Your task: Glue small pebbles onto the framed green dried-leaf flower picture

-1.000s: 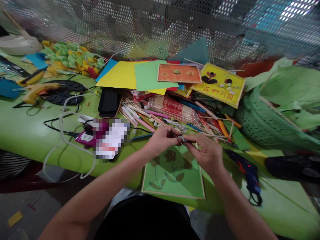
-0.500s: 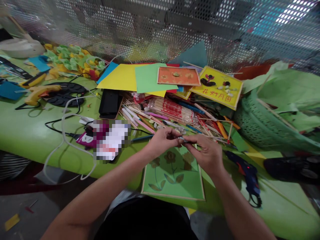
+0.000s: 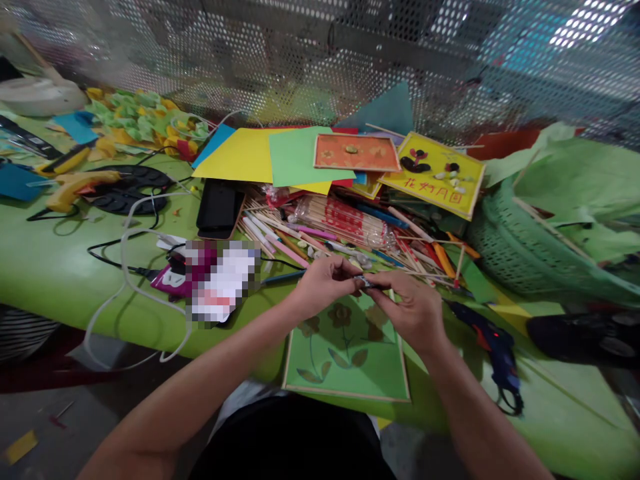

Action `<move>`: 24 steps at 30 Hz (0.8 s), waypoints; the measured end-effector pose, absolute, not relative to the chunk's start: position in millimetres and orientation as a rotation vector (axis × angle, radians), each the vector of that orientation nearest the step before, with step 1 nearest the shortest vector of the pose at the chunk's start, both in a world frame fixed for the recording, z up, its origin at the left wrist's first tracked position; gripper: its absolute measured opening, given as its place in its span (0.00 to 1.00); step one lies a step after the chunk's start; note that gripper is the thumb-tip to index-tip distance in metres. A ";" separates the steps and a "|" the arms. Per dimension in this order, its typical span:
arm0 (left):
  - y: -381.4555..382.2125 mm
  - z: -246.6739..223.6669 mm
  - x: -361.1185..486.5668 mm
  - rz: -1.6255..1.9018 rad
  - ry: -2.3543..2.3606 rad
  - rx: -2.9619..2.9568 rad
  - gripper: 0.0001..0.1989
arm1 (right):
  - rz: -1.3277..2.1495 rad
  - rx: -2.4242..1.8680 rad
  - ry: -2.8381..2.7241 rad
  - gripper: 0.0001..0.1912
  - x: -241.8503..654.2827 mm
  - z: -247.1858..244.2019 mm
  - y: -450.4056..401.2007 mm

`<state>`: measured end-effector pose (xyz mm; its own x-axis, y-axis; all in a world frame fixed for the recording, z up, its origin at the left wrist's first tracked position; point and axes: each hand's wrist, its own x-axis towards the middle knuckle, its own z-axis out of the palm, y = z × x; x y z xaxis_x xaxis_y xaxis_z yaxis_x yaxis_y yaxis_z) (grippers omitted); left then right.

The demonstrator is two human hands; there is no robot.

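The green table [image 3: 50, 260] lies bare at its left front; the green framed picture [image 3: 360, 377] sits near the front edge. A yellow framed picture [image 3: 429, 183] reads "花好月圆". Left hand [image 3: 325, 283] and right hand [image 3: 413, 303] share a narrow, pinching grip on a small dark piece [image 3: 367, 283] by the green framed picture's far side, its long axis roughly left to right.

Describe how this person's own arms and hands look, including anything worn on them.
The left hand and right hand are ungloved. The left arm and right arm are bare as far as they show, with no sleeve, watch, bracelet or cable visible. Plain black clothing covers the body between them.
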<state>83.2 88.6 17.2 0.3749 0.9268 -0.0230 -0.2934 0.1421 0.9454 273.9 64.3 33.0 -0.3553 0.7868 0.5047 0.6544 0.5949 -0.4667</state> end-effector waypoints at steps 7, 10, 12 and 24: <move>87.7 15.7 84.9 1.024 0.738 1.041 0.15 | 0.258 -1.143 -2.100 0.08 274.0 32.6 65.2; 87.9 16.9 84.8 1.025 0.741 1.027 0.13 | 0.267 -1.132 -2.095 0.08 273.5 34.5 66.4; 88.0 18.2 84.3 1.026 0.743 1.018 0.12 | 0.272 -1.125 -2.083 0.08 273.6 35.9 66.8; 87.2 20.1 85.2 1.011 0.761 1.041 0.15 | 0.266 -1.111 -2.095 0.09 272.6 35.0 65.7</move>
<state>85.2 87.2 20.1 0.3637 0.9304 -0.0448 -0.3006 0.1628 0.9397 272.6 65.7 35.0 -0.3533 0.7827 0.5124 0.6300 0.6040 -0.4882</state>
